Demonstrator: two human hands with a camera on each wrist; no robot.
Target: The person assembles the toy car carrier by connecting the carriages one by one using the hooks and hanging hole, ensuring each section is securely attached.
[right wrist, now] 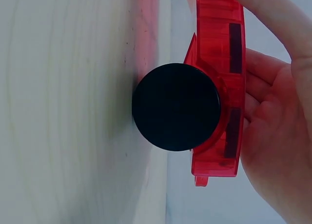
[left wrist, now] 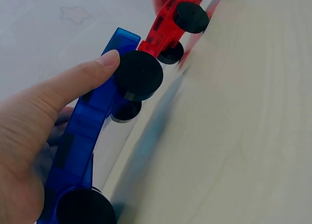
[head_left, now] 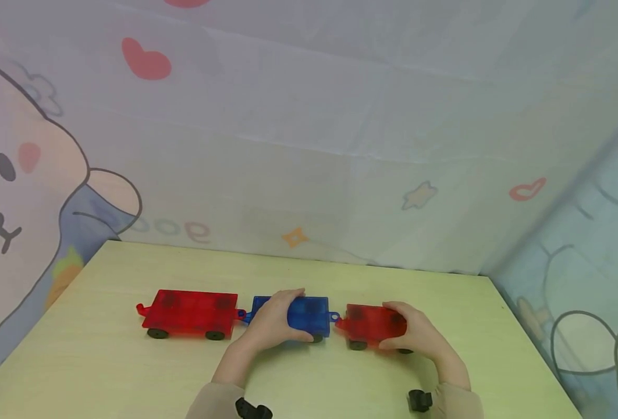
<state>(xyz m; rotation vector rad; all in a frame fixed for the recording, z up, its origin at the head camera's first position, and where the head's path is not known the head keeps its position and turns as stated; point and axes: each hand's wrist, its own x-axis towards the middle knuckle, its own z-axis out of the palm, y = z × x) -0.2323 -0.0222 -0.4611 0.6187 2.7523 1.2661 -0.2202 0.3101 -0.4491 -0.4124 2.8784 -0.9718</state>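
My left hand grips a translucent blue toy train car across its width, the thumb on the near side by a black wheel. On its left, a longer red toy car meets the blue one at the couplings. My right hand holds a shorter red toy car by its right end, thumb near, fingers over the far side. Its red hook is at the blue car's ring; whether they are linked I cannot tell.
The cars are in a row on a pale wooden table. A printed cloth with hearts and stars hangs behind its back edge, and more patterned cloth borders the left and right sides. Both wrists wear small black devices.
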